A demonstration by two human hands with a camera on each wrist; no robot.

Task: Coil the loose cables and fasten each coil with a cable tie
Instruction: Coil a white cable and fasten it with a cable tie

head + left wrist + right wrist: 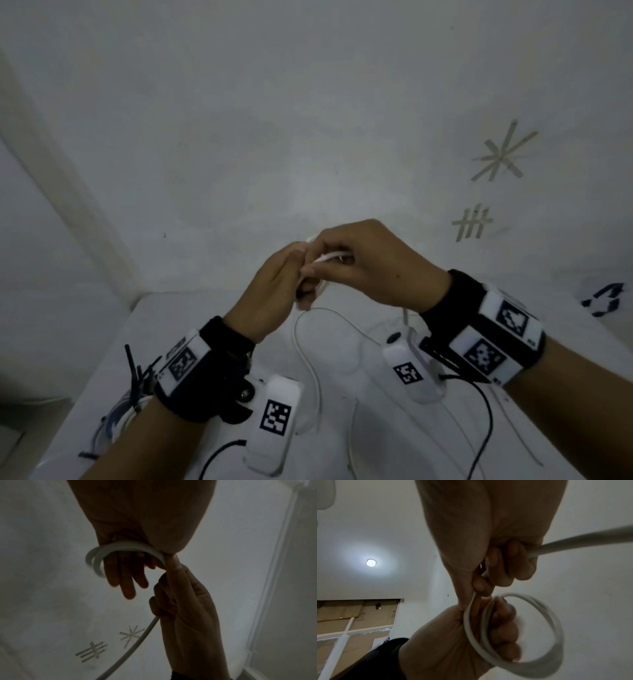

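Head view: my left hand [270,284] and right hand [373,263] meet, raised above the white table [342,394]. My left hand grips a small coil [518,628] of white cable [308,346], fingers curled through its loops. My right hand, touching the left, pinches the free length beside the coil. From there the loose cable hangs down toward me and trails across the table, its long axis running from the hands back toward my body. I judge the next loop must feed from my right side. Black cable ties [135,370] lie on the table beside my left wrist.
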